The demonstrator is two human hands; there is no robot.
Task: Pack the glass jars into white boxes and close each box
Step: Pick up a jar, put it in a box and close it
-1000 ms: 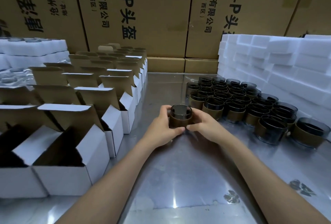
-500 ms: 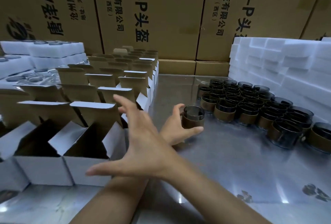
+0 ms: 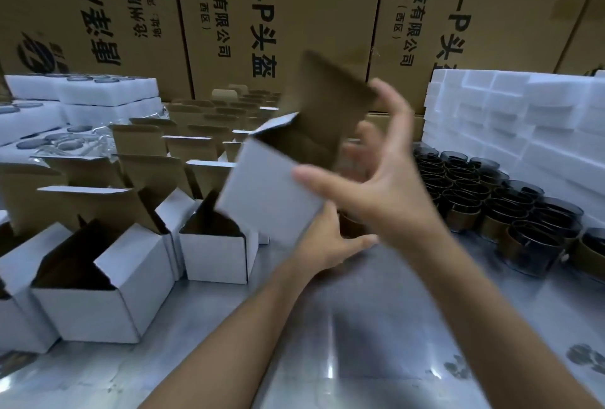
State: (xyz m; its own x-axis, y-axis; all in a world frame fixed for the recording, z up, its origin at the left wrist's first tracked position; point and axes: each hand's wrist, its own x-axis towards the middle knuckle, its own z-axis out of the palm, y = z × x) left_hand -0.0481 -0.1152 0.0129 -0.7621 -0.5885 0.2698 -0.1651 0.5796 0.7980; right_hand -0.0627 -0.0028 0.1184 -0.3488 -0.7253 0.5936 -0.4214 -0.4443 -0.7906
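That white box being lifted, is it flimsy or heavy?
Probably light: the white box hangs tilted in the air, with the right hand holding it. Its thin cardboard lid flap stands open, so it likely flexes when squeezed.

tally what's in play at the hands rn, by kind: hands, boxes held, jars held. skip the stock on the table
Hands: 2, left hand and right hand
White box, held up open by the right hand: 1
Glass jar, at the left hand, mostly hidden: 1
Total: 4
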